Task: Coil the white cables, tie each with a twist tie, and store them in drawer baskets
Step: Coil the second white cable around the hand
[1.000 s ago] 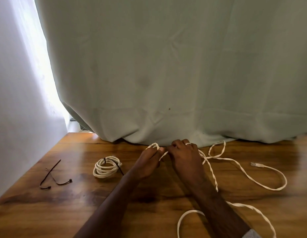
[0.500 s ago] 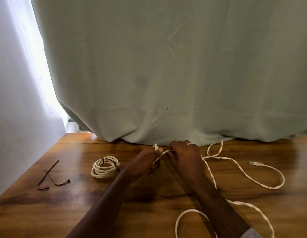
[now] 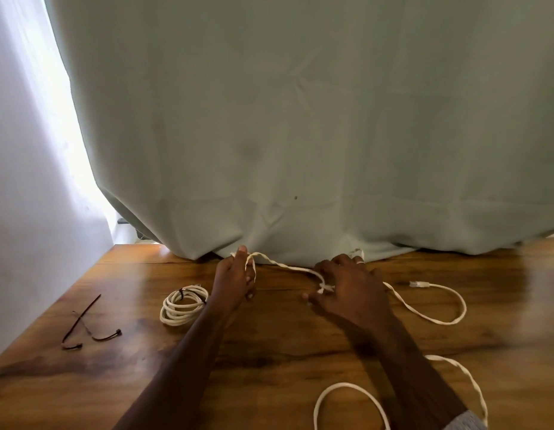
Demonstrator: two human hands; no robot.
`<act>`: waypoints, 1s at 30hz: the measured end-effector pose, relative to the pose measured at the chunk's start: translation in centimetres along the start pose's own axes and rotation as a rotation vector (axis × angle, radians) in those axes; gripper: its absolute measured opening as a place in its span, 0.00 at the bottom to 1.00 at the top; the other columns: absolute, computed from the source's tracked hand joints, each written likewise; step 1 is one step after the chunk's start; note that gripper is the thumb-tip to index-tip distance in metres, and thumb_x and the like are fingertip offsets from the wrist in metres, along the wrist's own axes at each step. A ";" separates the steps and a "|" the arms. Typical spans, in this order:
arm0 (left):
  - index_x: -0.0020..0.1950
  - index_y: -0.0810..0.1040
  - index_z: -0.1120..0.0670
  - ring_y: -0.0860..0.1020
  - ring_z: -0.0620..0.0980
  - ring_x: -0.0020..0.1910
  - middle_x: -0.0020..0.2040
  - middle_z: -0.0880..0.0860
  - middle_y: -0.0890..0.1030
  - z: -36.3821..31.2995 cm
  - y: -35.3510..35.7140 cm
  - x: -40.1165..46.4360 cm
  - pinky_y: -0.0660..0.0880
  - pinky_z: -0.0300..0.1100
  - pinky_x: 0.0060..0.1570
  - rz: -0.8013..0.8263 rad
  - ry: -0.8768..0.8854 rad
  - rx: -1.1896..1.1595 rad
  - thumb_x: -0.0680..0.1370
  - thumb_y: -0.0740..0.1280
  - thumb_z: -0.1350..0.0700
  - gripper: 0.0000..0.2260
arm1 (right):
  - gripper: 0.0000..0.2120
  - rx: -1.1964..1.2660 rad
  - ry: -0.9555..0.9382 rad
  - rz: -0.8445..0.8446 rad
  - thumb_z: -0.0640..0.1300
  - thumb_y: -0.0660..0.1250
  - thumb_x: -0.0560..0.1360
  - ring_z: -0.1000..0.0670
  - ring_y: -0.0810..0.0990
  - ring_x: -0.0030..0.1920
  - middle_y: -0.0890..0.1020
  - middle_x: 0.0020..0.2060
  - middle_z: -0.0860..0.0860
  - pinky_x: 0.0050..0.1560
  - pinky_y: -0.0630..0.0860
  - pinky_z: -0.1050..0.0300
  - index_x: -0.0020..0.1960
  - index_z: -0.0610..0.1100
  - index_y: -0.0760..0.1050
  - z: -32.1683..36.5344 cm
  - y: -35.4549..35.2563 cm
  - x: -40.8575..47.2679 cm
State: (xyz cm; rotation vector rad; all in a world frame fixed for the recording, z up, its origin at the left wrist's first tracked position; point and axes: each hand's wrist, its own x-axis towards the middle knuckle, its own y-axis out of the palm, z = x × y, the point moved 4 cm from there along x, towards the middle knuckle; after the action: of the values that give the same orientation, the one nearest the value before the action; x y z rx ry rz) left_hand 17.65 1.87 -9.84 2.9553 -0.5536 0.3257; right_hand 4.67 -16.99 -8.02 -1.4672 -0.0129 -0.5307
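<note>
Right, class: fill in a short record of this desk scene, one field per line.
Surface: wooden table
Left hand: grips one end of the loose cable
Right hand: holds the same cable further along
Finished: coiled cable, tied, beside the left arm
Spare: twist ties, far left
Behind: green curtain

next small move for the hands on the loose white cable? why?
Probably swing the right hand back to the left hand to lay one more loop. The loose cable runs taut between them, and most of it still trails uncoiled over the table. Tying comes later: the twist ties lie untouched beside the finished coil.
</note>
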 end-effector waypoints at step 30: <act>0.38 0.69 0.58 0.65 0.44 0.22 0.28 0.53 0.66 0.3 1.3 -0.6 0.63 0.37 0.20 0.018 -0.022 0.142 0.85 0.57 0.52 0.18 | 0.21 0.374 0.207 -0.069 0.51 0.78 0.71 0.53 0.76 0.51 0.78 0.52 0.54 0.49 0.76 0.58 0.59 0.52 0.72 -0.4 1.2 0.0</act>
State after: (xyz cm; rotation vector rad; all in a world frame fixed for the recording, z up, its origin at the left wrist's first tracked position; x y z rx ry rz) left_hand 16.64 0.80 -10.21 3.0953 -0.5833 0.3491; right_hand 4.93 -17.35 -9.22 -1.0463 0.0013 -0.6943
